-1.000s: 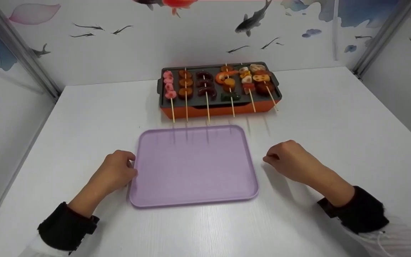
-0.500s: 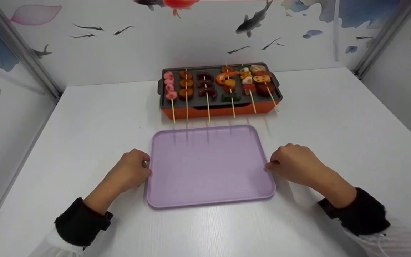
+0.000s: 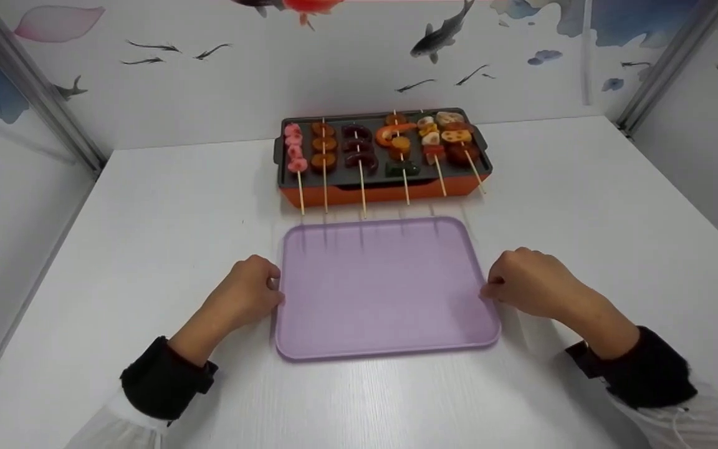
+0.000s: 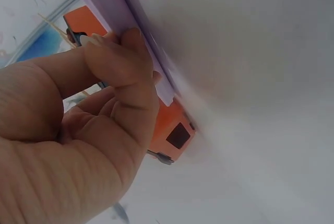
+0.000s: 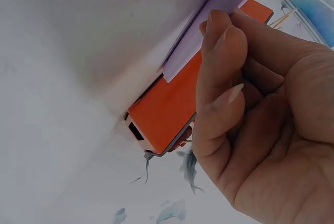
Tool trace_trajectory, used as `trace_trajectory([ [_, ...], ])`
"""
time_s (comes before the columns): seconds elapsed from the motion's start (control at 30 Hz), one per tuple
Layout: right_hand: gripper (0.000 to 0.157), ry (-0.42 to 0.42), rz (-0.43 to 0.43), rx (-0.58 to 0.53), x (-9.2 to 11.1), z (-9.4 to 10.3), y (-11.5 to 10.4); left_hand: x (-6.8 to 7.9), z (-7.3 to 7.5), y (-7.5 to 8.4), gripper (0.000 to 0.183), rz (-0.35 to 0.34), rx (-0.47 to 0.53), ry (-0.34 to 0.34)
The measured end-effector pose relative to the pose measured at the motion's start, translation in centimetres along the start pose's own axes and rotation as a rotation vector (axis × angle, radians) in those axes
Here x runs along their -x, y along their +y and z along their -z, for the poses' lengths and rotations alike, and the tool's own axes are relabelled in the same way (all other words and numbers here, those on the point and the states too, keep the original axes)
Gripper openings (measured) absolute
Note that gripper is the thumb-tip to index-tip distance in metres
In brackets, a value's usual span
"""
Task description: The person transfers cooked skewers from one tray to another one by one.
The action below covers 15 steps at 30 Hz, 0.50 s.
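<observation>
My left hand (image 3: 244, 292) pinches the left rim of the lilac tray (image 3: 384, 287); my right hand (image 3: 536, 284) pinches its right rim, fingers curled in on both. Tray sits about mid-tabletop (image 3: 147, 249), level; cannot tell whether it is slightly raised. Beyond it, near the back edge of the tabletop: orange grill (image 3: 387, 194) with dark top, carrying skewers (image 3: 325, 144), their sticks overhanging its near side. Fish-printed wall (image 3: 209, 87) behind.

The grill (image 3: 343, 197) blocks passage behind the tray (image 3: 387, 290), with room either side.
</observation>
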State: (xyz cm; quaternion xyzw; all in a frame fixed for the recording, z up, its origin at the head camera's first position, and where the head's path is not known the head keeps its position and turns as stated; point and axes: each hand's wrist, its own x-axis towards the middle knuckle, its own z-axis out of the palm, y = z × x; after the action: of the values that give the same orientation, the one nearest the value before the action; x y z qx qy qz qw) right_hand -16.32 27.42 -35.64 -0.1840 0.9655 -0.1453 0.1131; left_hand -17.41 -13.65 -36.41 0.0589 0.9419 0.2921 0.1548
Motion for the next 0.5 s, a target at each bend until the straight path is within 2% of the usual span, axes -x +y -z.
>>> trace_trajectory([
  [0.23,0.021,-0.039,-0.013,0.009,0.4,0.7,0.8,-0.4,-0.6,1.2,0.035,0.019,-0.012,-0.024],
  [0.37,0.019,-0.049,-0.022,0.002,0.5,1.0,1.2,-0.5,-0.9,1.6,0.028,0.019,0.015,-0.040],
  [0.5,0.020,-0.065,-0.029,-0.001,0.5,1.3,1.6,-0.4,-1.1,1.8,0.013,0.017,0.056,-0.058],
])
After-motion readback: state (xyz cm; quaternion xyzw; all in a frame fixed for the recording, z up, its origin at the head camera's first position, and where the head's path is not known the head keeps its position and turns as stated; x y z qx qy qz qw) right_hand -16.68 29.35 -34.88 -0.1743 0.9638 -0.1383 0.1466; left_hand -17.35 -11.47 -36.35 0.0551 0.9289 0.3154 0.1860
